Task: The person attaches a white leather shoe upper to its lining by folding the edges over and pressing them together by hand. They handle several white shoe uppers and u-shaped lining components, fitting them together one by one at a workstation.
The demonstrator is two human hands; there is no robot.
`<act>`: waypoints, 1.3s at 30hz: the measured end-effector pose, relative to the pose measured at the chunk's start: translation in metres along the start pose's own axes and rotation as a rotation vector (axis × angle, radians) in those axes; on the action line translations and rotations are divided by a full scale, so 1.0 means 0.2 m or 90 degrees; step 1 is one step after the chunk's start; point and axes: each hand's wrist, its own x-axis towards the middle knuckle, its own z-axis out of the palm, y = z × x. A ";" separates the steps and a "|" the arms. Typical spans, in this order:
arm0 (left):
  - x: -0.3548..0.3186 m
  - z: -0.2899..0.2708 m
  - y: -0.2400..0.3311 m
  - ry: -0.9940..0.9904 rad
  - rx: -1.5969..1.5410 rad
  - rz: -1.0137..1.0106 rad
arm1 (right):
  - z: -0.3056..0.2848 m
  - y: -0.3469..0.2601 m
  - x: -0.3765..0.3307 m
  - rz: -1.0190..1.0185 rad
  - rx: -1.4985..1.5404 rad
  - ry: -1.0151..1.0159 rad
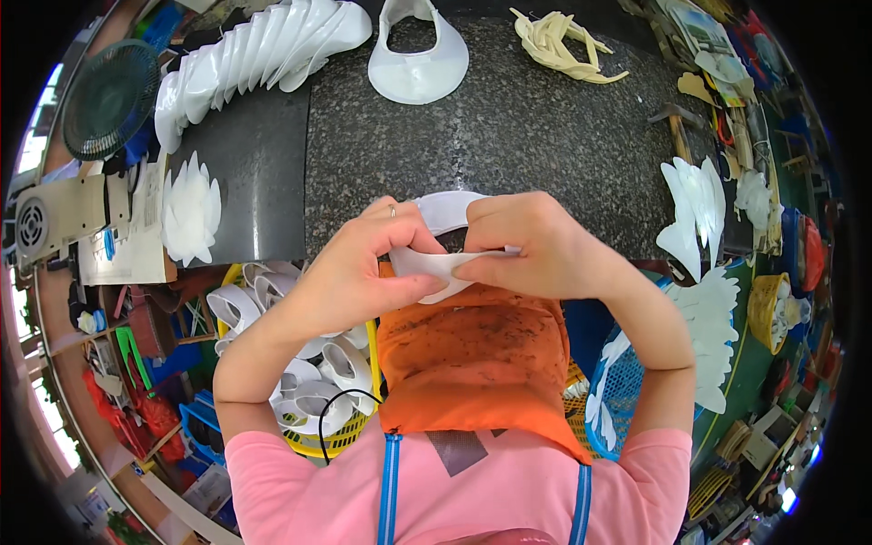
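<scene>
At the near edge of the dark speckled tabletop (400,145), I hold a white piece shaped like a shoe upper (445,211) with an opening in its middle. My left hand (363,263) is closed on its left side, thumb on the near rim and fingers curled into the opening. On the right side, my right hand (545,247) pinches the same rim between thumb and fingers. My hands cover both sides of the piece. Farther back lies a similar white shoe upper (418,77), apart from my hands.
Overlapping white uppers (259,45) line the back left. White cut pieces lie left (191,213) and right (695,209). Cream strips (563,45) and a hammer (678,127) lie farther back. A yellow basket (371,363) of white uppers stands left, a blue basket (622,391) right.
</scene>
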 end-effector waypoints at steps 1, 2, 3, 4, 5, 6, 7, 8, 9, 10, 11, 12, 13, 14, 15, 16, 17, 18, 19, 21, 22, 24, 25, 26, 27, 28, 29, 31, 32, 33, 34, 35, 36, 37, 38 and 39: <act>0.01 0.00 -0.01 -0.020 -0.051 -0.003 | -0.01 0.01 0.00 0.001 -0.001 0.005; 0.01 0.00 -0.01 -0.039 -0.101 -0.006 | -0.03 0.01 0.00 0.038 0.076 -0.024; 0.01 0.00 -0.01 -0.042 -0.098 -0.003 | -0.04 0.02 0.00 0.075 0.153 -0.053; 0.00 0.00 -0.01 -0.049 -0.171 -0.050 | -0.08 0.01 0.00 0.112 0.140 -0.102; -0.01 -0.01 0.00 -0.055 -0.244 -0.098 | -0.11 0.00 -0.02 0.110 0.138 -0.100; -0.04 -0.01 -0.01 -0.054 -0.241 -0.095 | -0.14 0.00 -0.04 0.098 0.071 -0.076; -0.07 -0.02 -0.03 -0.002 -0.379 -0.142 | -0.18 0.00 -0.06 0.083 0.003 -0.053; -0.09 -0.03 -0.04 0.052 -0.517 -0.187 | -0.22 0.01 -0.09 0.117 0.067 -0.028; -0.09 -0.04 -0.05 0.057 -0.514 -0.183 | -0.22 0.02 -0.10 0.111 0.064 -0.030; -0.08 -0.04 -0.04 0.019 -0.467 -0.182 | -0.21 0.01 -0.12 0.157 0.106 0.034; -0.08 -0.04 -0.04 -0.019 -0.420 -0.181 | -0.21 -0.01 -0.14 0.202 0.147 0.098; -0.05 -0.03 -0.01 -0.036 -0.316 -0.154 | -0.20 -0.03 -0.12 0.197 0.125 0.091; -0.03 -0.01 0.01 -0.035 -0.314 -0.153 | -0.18 -0.06 -0.09 0.194 0.124 0.091; -0.01 0.02 0.03 -0.019 -0.357 -0.203 | -0.16 -0.10 -0.06 0.199 0.130 0.094; 0.00 0.05 0.04 -0.005 -0.399 -0.253 | -0.14 -0.12 -0.04 0.204 0.137 0.098; 0.02 0.07 0.03 0.004 -0.481 -0.235 | -0.13 -0.12 -0.03 0.197 0.149 0.111; 0.03 0.08 0.04 0.003 -0.477 -0.233 | -0.13 -0.13 -0.02 0.194 0.148 0.113; 0.03 0.09 0.05 0.009 -0.489 -0.234 | -0.14 -0.14 -0.02 0.212 0.124 0.103; 0.04 0.11 0.07 0.010 -0.503 -0.236 | -0.14 -0.15 -0.02 0.235 0.101 0.094; 0.06 0.14 0.10 0.007 -0.511 -0.199 | -0.12 -0.13 -0.03 0.226 0.086 0.102; 0.06 0.16 0.09 0.020 -0.534 -0.213 | -0.12 -0.13 -0.04 0.212 0.072 0.102; 0.05 0.20 0.06 0.027 -0.588 -0.176 | -0.16 -0.11 -0.02 0.293 0.067 0.078; 0.05 0.21 0.04 0.023 -0.585 -0.173 | -0.19 -0.10 0.00 0.369 0.059 0.056; 0.05 0.23 0.02 0.045 -0.670 -0.161 | -0.18 -0.07 0.01 0.409 0.068 0.047; 0.05 0.25 0.00 0.066 -0.755 -0.148 | -0.16 -0.03 -0.01 0.408 0.067 0.052; 0.05 0.28 -0.01 0.180 -0.739 -0.150 | -0.13 0.02 -0.04 0.378 0.361 0.180; 0.04 0.22 -0.07 0.115 -0.877 -0.082 | -0.10 0.06 -0.06 0.327 0.655 0.301; 0.02 0.22 -0.15 0.101 -0.889 -0.083 | -0.03 0.06 -0.11 0.306 0.556 0.233; 0.02 0.23 -0.16 0.105 -0.889 -0.082 | -0.05 0.05 -0.12 0.329 0.486 0.223; 0.02 0.23 -0.18 0.100 -0.730 -0.093 | -0.06 0.03 -0.12 0.351 0.415 0.213; 0.04 0.21 -0.16 0.092 -0.572 -0.102 | -0.06 0.02 -0.11 0.352 0.413 0.211; 0.06 0.20 -0.14 0.094 -0.574 -0.100 | -0.04 0.00 -0.10 0.290 0.371 0.211; 0.08 0.18 -0.10 0.139 -0.435 -0.033 | -0.03 -0.03 -0.09 0.228 0.329 0.209; 0.10 0.16 -0.04 0.187 -0.293 0.034 | -0.03 -0.04 -0.10 0.226 0.325 0.202; 0.09 0.15 0.02 0.232 -0.213 0.011 | -0.05 -0.05 -0.11 0.153 0.138 0.215; 0.09 0.15 0.05 0.241 -0.214 0.013 | -0.07 -0.07 -0.12 0.076 -0.048 0.225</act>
